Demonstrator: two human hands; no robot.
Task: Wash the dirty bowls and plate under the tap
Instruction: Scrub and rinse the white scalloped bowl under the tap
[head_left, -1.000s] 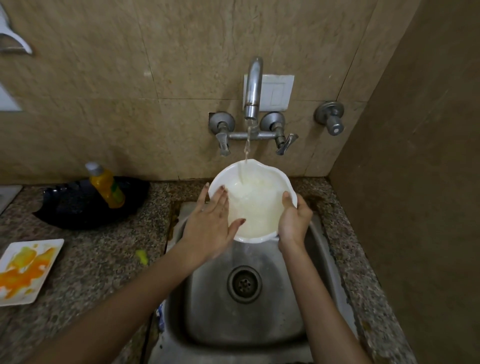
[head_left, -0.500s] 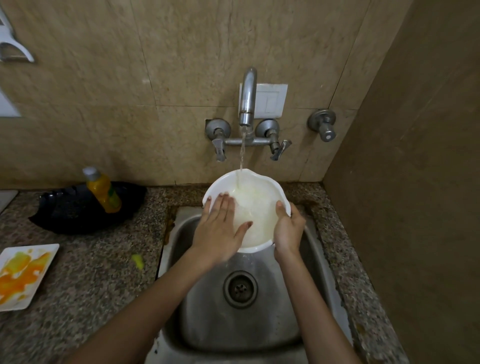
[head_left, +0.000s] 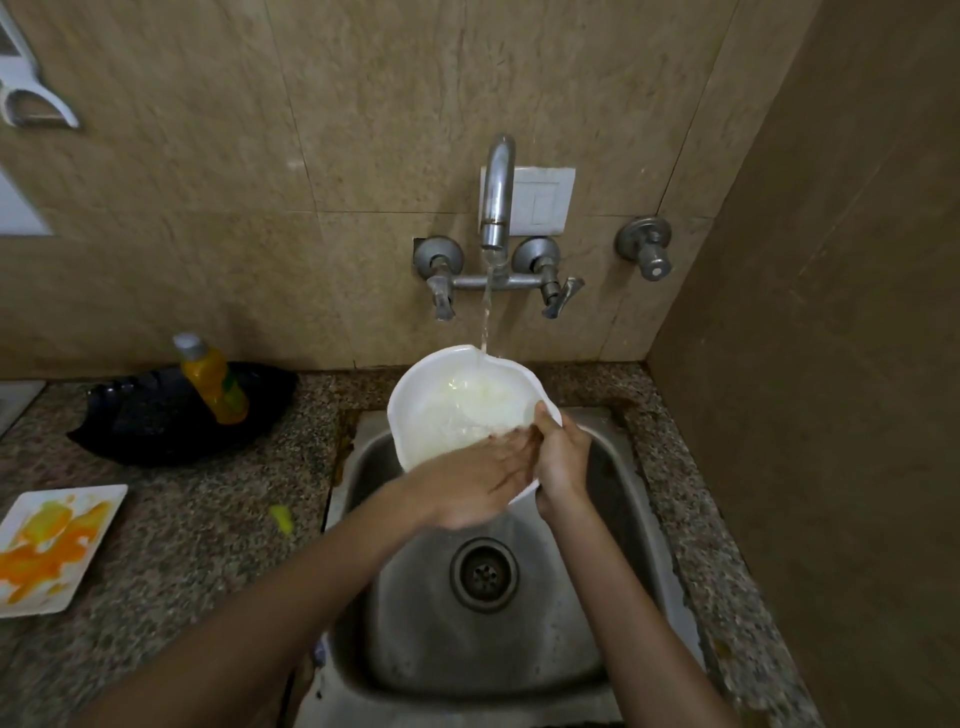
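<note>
A white bowl (head_left: 441, 410) is held tilted over the steel sink (head_left: 613, 597), under the running tap (head_left: 496, 192). Water falls onto its far rim and pools inside. My right hand (head_left: 563, 457) grips the bowl's near right rim, thumb inside. My left hand (head_left: 478, 483) lies flat with straight fingers across the bowl's near inner side, fingertips next to the right hand. A white square plate (head_left: 57, 545) smeared with orange and yellow stands on the counter at the far left.
A black dish (head_left: 156, 421) sits at the back left of the granite counter (head_left: 208, 545) with a yellow bottle (head_left: 213, 384) in it. A yellow scrap (head_left: 281, 518) lies near the sink's left edge. A brown wall (head_left: 831, 364) closes the right side.
My left hand has slid from the bowl's left side across its near inner surface toward my right hand. The bowl has stayed under the stream.
</note>
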